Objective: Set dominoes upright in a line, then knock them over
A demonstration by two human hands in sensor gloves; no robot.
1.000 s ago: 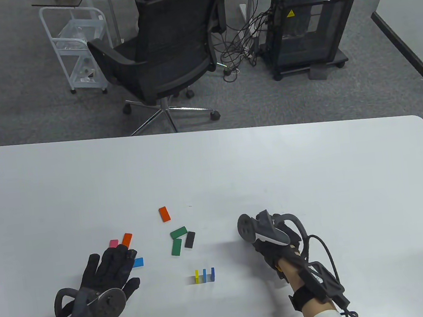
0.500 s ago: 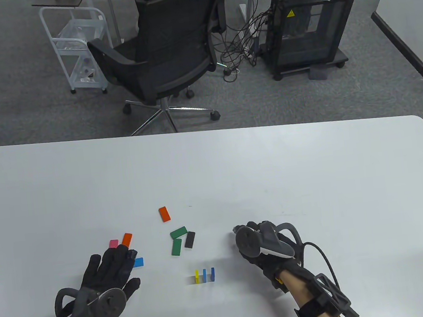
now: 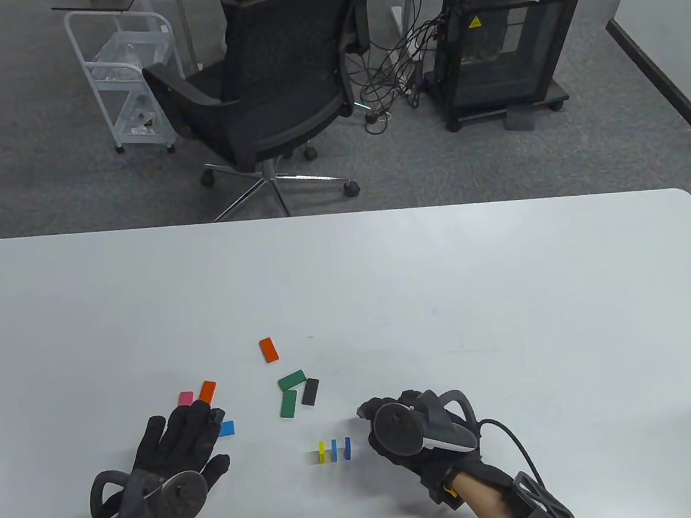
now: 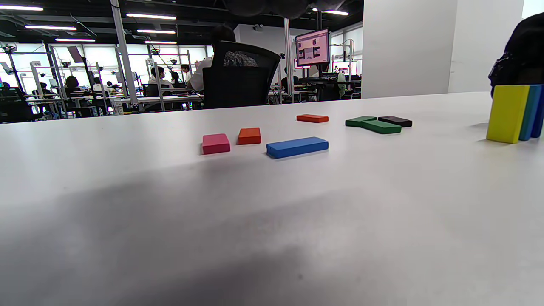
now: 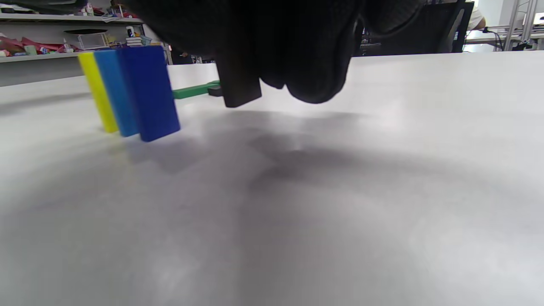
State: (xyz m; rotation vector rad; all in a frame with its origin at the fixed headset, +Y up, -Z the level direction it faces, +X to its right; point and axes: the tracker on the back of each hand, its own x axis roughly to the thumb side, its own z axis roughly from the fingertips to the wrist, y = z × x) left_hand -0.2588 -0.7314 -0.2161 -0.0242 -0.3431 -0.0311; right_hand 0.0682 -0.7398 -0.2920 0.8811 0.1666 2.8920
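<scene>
Three dominoes stand upright in a short row: yellow [image 3: 321, 452], light blue [image 3: 334, 449] and dark blue [image 3: 347, 448]. The same yellow domino [image 4: 508, 113] shows at the right edge of the left wrist view. My right hand [image 3: 372, 415] hovers just right of the row, fingers curled. In the right wrist view its fingertips [image 5: 306, 80] pinch a dark domino [image 5: 240, 89] upright above the table, close to the dark blue one [image 5: 148, 93]. My left hand [image 3: 179, 437] lies flat on the table, fingers straight, beside a flat blue domino [image 3: 227, 428].
Loose dominoes lie flat beyond the hands: pink [image 3: 185, 398], orange [image 3: 208, 391], another orange [image 3: 268, 349], two green [image 3: 291, 379] [image 3: 288, 403] and a black one [image 3: 309, 391]. An office chair [image 3: 276, 86] stands past the table's far edge.
My right hand has moved left and nearer, up to the right end of the upright row. The left hand and all the dominoes stayed put.
</scene>
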